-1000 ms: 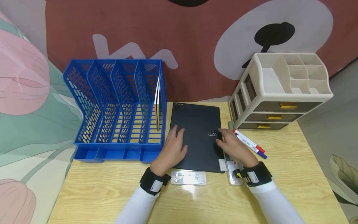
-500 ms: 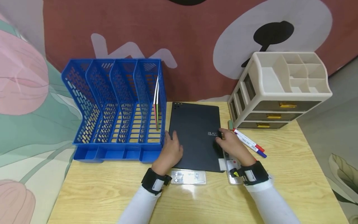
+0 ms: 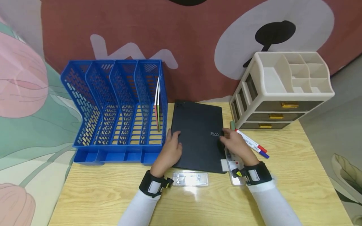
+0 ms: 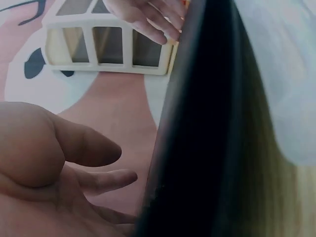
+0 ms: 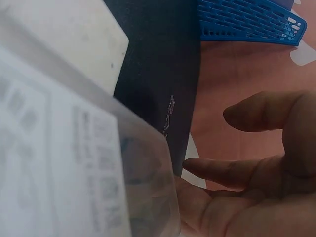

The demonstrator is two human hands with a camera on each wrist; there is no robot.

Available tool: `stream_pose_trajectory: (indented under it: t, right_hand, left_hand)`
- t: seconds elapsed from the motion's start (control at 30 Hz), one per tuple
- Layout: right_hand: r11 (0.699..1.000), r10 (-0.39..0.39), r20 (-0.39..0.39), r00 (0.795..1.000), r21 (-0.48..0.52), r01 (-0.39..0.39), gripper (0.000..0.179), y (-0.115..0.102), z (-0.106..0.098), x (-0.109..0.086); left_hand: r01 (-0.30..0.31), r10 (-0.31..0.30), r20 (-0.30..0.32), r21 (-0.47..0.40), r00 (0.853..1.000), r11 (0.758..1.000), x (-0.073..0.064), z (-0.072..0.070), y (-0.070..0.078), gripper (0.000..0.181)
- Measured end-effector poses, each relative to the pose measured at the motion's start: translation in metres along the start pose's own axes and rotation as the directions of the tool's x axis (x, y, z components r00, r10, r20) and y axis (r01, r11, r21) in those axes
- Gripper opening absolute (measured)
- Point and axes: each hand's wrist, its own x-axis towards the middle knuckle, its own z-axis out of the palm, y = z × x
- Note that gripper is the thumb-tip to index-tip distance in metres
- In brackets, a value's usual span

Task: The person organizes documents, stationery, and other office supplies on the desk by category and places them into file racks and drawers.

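Observation:
A black folder (image 3: 198, 141) with a small white logo lies flat-looking on the table between both hands. At its left edge is my left hand (image 3: 169, 153), with fingertips by the cover; in the left wrist view the thumb (image 4: 94, 148) stands apart from the dark folder (image 4: 202, 128). My right hand (image 3: 237, 145) is at the opposite edge, near the logo. The right wrist view shows its thumb and index finger apart, other fingers partly hidden at the edge. Under the right wrist lies a clear plastic case (image 3: 236, 180) with a printed label, beside a small white block (image 3: 224, 165).
A blue file rack (image 3: 120, 145) with two thin booklets (image 3: 157, 110) stands left. A cream drawer unit (image 3: 260, 97) stands right. Red and blue markers (image 3: 251, 142) and a small green object (image 3: 232, 125) lie before it. Another clear case (image 3: 190, 179) lies in front of the folder.
My left hand has drawn back leftward from the cover to the folder's left edge. The folder's far left corner has shifted slightly. My right hand has stayed nearly in place.

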Motion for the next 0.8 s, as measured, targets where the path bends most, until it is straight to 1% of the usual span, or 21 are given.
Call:
stream_pose_trajectory:
  t: [0.07, 0.17, 0.3, 0.37, 0.43, 0.5, 0.6, 0.63, 0.7, 0.73, 0.8]
  right_hand:
    - [1.000, -0.004, 0.001, 1.000, 0.011, 0.004, 0.057, 0.000, -0.001, 0.000]
    - [1.000, -0.005, -0.008, 1.000, 0.025, 0.005, 0.056, 0.000, -0.002, 0.000]
    - [0.999, -0.006, -0.005, 1.000, 0.049, 0.006, 0.056, 0.002, -0.001, 0.000]
    - [0.998, -0.010, 0.002, 1.000, 0.060, 0.010, 0.056, 0.001, -0.001, 0.001]
    - [0.997, -0.018, 0.009, 1.000, 0.073, 0.017, 0.055, 0.002, -0.002, 0.002]
    - [0.994, -0.016, 0.013, 1.000, 0.104, 0.015, 0.054, 0.001, -0.003, 0.003]
    - [0.985, -0.019, 0.028, 0.999, 0.173, 0.014, 0.053, 0.003, -0.004, 0.004]
    - [0.980, -0.015, 0.034, 0.999, 0.198, 0.008, 0.053, 0.002, -0.004, 0.004]
    - [0.970, -0.015, 0.035, 0.999, 0.244, 0.006, 0.054, 0.003, -0.004, 0.004]
    - [0.963, -0.011, 0.034, 0.999, 0.271, 0.001, 0.055, 0.004, -0.004, 0.004]
    - [0.948, -0.001, 0.029, 1.000, 0.317, -0.008, 0.058, 0.004, -0.005, 0.004]
  left_hand:
    - [-0.014, 0.014, -0.013, -0.021, 1.000, 1.000, -0.003, -0.003, 0.003, 0.049]
    - [-0.060, 0.058, -0.048, -0.042, 0.997, 0.997, -0.006, -0.006, 0.007, 0.050]
    - [-0.133, 0.123, -0.124, -0.071, 0.985, 0.989, -0.009, -0.011, 0.010, 0.056]
    - [-0.159, 0.143, -0.158, -0.099, 0.977, 0.982, -0.010, -0.014, 0.012, 0.062]
    - [-0.166, 0.143, -0.179, -0.124, 0.973, 0.978, -0.010, -0.017, 0.015, 0.067]
    - [-0.154, 0.124, -0.184, -0.162, 0.975, 0.975, -0.011, -0.019, 0.018, 0.072]
    - [-0.135, 0.089, -0.194, -0.241, 0.977, 0.961, -0.012, -0.020, 0.019, 0.075]
    - [-0.133, 0.080, -0.200, -0.268, 0.976, 0.954, -0.012, -0.020, 0.018, 0.075]
    - [-0.132, 0.063, -0.206, -0.339, 0.977, 0.931, -0.014, -0.021, 0.017, 0.074]
    - [-0.143, 0.066, -0.214, -0.365, 0.975, 0.920, -0.015, -0.022, 0.017, 0.073]
    - [-0.152, 0.064, -0.224, -0.400, 0.973, 0.904, -0.017, -0.026, 0.017, 0.071]
